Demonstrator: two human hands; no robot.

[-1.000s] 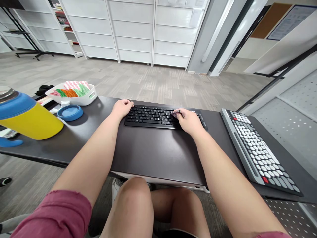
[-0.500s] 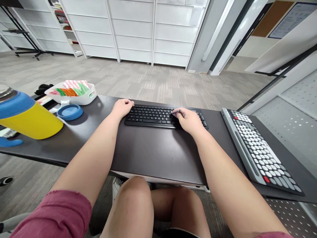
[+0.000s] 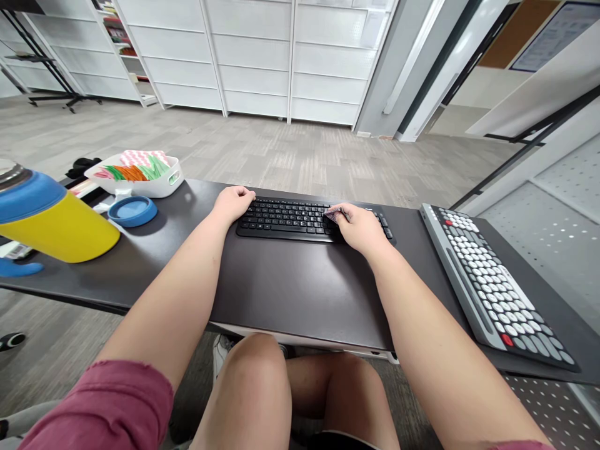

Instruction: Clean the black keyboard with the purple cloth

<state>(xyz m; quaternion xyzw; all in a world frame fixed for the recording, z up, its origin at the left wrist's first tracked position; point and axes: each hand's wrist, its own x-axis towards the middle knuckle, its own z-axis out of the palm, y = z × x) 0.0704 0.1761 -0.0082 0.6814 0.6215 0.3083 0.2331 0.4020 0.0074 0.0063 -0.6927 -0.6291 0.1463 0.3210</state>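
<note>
A black keyboard lies at the far edge of the dark table. My left hand rests curled on the keyboard's left end, gripping it. My right hand lies over the keyboard's right part, fingers pinched on a small pinkish-purple object that I cannot make out, held against the keys.
A grey keyboard with white keys lies at the right. At the left are a yellow bottle with a blue top, a blue lid and a white tray of coloured items. My knees are below the table's near edge.
</note>
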